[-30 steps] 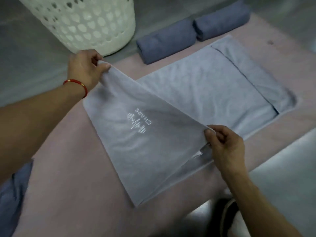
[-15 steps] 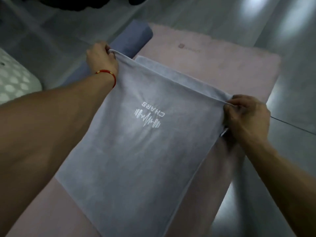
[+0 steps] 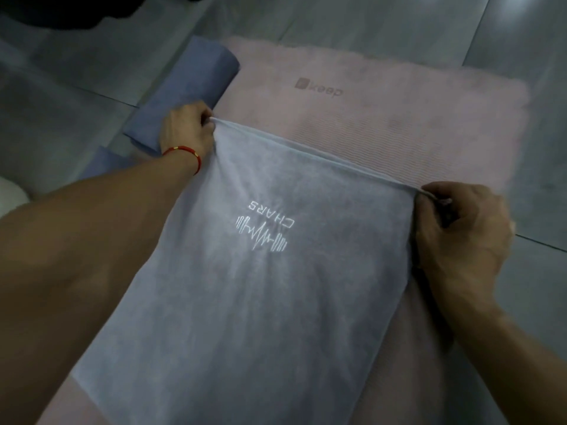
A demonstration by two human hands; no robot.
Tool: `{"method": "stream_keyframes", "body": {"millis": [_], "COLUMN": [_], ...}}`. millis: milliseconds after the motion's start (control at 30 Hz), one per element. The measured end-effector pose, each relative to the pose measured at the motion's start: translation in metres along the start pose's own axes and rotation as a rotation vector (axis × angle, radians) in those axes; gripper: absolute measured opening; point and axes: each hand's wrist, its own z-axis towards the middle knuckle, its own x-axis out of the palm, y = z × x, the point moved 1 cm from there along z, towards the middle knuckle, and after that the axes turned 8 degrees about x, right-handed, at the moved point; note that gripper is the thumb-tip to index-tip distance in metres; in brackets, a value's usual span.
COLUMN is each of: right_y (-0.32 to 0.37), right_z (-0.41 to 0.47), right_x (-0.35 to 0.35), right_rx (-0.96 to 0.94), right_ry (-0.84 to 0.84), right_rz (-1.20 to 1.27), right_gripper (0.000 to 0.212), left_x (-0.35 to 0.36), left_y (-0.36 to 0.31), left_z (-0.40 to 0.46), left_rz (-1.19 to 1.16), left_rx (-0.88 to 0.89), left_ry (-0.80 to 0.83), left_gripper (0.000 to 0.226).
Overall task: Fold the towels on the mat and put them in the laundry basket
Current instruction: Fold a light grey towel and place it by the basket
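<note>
You are mid-fold: your left hand [image 3: 187, 130] and right hand [image 3: 460, 228] each pinch a far corner of the grey towel [image 3: 245, 296], stretched across the pink mat [image 3: 383, 118] at frame centre, so next lay that edge down squarely.

A grey tiled floor [image 3: 383, 23] with thin dark grout lines and a soft sheen of reflected light fills the background. At the top left corner a large dark shape [image 3: 76, 9] cuts into the view, too shadowed to identify. A thin red cord bracelet [image 3: 184, 152] with a small gold bead circles the wrist at the left.
</note>
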Motion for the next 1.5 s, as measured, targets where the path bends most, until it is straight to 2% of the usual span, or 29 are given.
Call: {"method": "stream_keyframes", "body": {"millis": [167, 267, 400, 533, 600, 767, 833, 1000, 1167, 1233, 1367, 1400, 1500], "right_y": [0.001, 0.001, 0.0, 0.015, 0.033, 0.115, 0.164, 0.309, 0.434, 0.469, 0.514, 0.521, 0.535], "right_z": [-0.003, 0.001, 0.004, 0.002, 0.001, 0.004, 0.005, -0.038, -0.12, -0.154, -0.22, -0.233, -0.266], "right_x": [0.002, 0.007, 0.009, -0.01, -0.028, -0.081, -0.096, -0.11, -0.111, -0.112, -0.113, -0.111, -0.1], "right_rx": [-0.016, -0.033, -0.04, -0.128, -0.194, -0.38, -0.52, -0.774, -1.076, -1.137, -1.192, -1.202, -1.285], "right_ry": [0.012, 0.048, 0.107, 0.272, 0.379, 0.511, 0.59, 0.874, 0.999, 1.027, 1.113, 1.129, 1.082], "right_rz": [-0.093, -0.177, -0.307, -0.367, -0.34, -0.158, -0.164, -0.241, -0.274, -0.213, -0.074, -0.035, 0.037], "right_gripper": [0.021, 0.023, 0.024, 0.015, 0.016, 0.004, 0.007, 0.011, 0.01, 0.014, 0.013, 0.018, 0.011], "left_x": [-0.01, -0.02, -0.049, -0.103, -0.136, -0.225, -0.269, -0.388, -0.481, -0.508, -0.539, -0.543, -0.556], "left_y": [0.007, 0.002, 0.001, 0.003, 0.006, 0.056, 0.079, 0.146, 0.191, 0.197, 0.194, 0.192, 0.189], "left_z": [0.016, 0.02, -0.01, -0.051, -0.075, -0.152, -0.192, -0.312, -0.454, -0.508, -0.601, -0.619, -0.657], "left_rz": [0.028, 0.105, 0.067, -0.033, -0.076, -0.162, -0.193, -0.29, -0.367, -0.386, -0.386, -0.376, -0.316], "left_rx": [0.332, 0.28, 0.18, 0.16, 0.161, 0.116, 0.06, -0.148, -0.357, -0.425, -0.47, -0.497, -0.587], "left_ry": [0.232, 0.282, 0.179, 0.087, 0.095, 0.149, 0.101, 0.003, -0.119, -0.168, -0.152, -0.144, -0.158], "left_gripper": [0.023, 0.021, 0.015, 0.014, 0.01, 0.008, 0.013, 0.007, 0.016, 0.019, 0.042, 0.035, 0.023]}}
